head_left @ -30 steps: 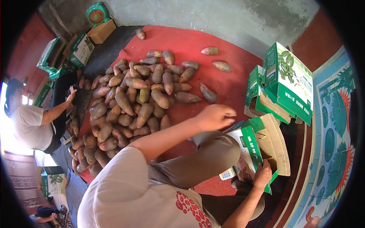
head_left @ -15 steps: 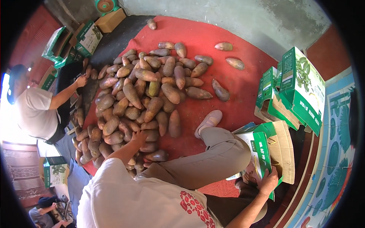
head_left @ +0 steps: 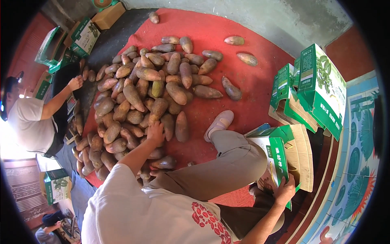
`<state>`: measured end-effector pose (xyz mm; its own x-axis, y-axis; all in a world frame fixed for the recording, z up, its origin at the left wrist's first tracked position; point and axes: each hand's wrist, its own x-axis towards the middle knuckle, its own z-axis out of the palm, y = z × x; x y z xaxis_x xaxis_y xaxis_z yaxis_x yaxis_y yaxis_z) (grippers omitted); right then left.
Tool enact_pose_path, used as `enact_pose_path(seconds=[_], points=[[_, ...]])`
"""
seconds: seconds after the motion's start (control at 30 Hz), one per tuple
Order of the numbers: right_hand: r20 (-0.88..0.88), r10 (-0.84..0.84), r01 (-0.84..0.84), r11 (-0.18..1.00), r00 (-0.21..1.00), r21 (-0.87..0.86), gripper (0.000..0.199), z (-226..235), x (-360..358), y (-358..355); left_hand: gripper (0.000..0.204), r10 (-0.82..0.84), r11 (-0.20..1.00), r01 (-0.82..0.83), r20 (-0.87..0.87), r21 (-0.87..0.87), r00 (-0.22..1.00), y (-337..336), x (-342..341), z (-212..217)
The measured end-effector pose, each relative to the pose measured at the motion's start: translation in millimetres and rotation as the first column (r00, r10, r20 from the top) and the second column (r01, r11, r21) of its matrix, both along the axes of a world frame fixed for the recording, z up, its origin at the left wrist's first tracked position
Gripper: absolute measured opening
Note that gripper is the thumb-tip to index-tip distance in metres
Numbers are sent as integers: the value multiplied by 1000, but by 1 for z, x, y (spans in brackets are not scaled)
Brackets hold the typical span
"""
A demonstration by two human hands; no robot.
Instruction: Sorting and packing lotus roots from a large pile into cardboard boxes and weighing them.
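Observation:
A big heap of plump, reddish-brown root vegetables [head_left: 132,97] covers much of the red floor cover. On the near right side of the heap lies my left hand [head_left: 156,133], fingers stretched forward against the lower end of one root vegetable [head_left: 158,110]; another rests just right of the fingers. Beside my right knee, my right hand [head_left: 285,190] grips the near edge of an open green-and-white cardboard box [head_left: 276,151]. The box is tilted, its brown inner flap spread to the right. I cannot make out what is inside.
More green-and-white boxes [head_left: 323,91] stand at the right by the wall. A co-worker [head_left: 34,118] sits left of the heap, near other boxes [head_left: 84,37]. Another person [head_left: 50,227] is at the lower left. My shoe [head_left: 219,124] rests right of the heap.
My left hand has moved forward and slightly right over the heap. My right hand keeps its hold on the box. The view has shifted a little.

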<state>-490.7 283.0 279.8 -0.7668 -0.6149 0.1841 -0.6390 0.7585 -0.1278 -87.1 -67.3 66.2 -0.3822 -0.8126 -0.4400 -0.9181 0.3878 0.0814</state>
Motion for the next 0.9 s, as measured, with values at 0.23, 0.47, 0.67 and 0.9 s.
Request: enact_pose_path(seconds=[0.23, 0.47, 0.67, 0.9], points=[[-18, -13, 12, 1000, 1000, -16, 23, -1, -1, -3, 80, 38, 956, -90, -187, -278, 982, -74, -58, 34], [-48, -3, 3, 1000, 999, 3, 22, -2, -6, -1, 82, 66, 853, -241, -362, -464, 930, -93, -57, 40], [-36, -7, 7, 1000, 999, -24, 22, -3, -5, 0, 83, 31, 976, -28, 11, -217, 999, -50, -30, 10], [-13, -29, 28, 999, 1000, -19, 22, -3, -5, -2, 80, -101, 995, 101, 6, -11, 995, -4, -23, -19]])
